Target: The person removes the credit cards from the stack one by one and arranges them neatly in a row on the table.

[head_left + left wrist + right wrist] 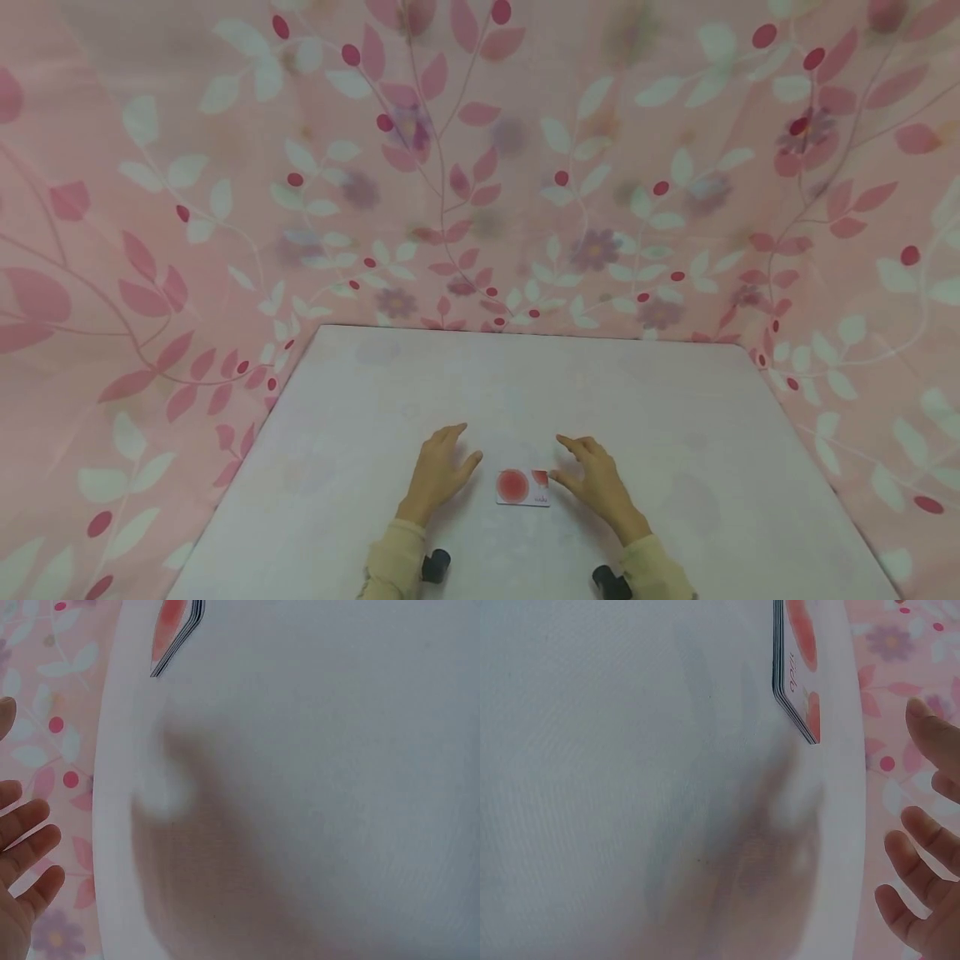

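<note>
A small stack of cards (pixel 522 488) lies flat on the white table, its top card printed with a red round shape and a smaller red patch. Several thin layers show along its edge in the right wrist view, where the stack (pixel 802 675) sits near the top. To its left, my left hand (pixel 441 471) hovers with fingers spread and nothing held. My right hand (pixel 600 483) is on the other side, its thumb tip right by the card's right edge, fingers relaxed. Both palms face the stack.
The white table (pixel 525 383) stretches to a back edge against pink curtains (pixel 480 167) with leaves and flowers. Similar cloth hangs at both sides. A black wrist camera (pixel 437 567) sits by the left sleeve and another black camera (pixel 611 582) by the right. Hand shadows fall on the table.
</note>
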A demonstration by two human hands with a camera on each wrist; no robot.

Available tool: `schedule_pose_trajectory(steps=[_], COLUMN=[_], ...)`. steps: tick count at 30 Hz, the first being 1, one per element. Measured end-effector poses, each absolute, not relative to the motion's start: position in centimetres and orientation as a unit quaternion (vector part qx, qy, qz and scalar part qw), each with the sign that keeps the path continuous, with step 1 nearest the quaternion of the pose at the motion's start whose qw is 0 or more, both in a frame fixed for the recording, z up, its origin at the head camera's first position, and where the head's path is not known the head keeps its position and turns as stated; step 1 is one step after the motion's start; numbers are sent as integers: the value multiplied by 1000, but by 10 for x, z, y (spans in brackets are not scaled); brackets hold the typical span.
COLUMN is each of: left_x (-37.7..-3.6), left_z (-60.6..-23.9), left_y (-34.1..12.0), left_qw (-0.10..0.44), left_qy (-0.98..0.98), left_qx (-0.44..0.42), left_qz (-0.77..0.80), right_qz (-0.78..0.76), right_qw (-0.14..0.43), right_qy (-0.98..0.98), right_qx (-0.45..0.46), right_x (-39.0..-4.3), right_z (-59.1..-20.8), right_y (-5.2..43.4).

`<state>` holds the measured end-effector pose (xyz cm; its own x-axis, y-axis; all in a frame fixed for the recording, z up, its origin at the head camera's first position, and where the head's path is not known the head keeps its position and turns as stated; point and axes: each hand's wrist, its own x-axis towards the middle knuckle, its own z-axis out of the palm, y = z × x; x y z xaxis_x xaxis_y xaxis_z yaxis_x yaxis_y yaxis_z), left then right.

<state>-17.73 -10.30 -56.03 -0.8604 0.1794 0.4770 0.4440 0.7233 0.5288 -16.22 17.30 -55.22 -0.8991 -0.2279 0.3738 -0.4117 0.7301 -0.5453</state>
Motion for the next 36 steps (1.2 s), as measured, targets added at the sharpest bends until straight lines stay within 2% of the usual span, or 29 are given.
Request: schedule_pose_trajectory(steps=[5,13,22,36], left_x=[-177,-180,-182,-182], left_z=[-562,-566,-573,-580], left_y=[-95,-87,-81,-75], left_qw=[191,120,54,39], left_qy=[-907,-915,-923,-932], left_qx=[-195,-233,-271,-276], left_qz=[-321,-306,-267,-231], right_qz=[335,331,310,291], right_qw=[105,74,1,-3], right_qy=[-921,-926,-937,-941], right_qx=[167,167,160,172], right_x=[-163,-165,-168,-168], right_z=[-555,-558,-569,-579], right_y=[171,166,156,153])
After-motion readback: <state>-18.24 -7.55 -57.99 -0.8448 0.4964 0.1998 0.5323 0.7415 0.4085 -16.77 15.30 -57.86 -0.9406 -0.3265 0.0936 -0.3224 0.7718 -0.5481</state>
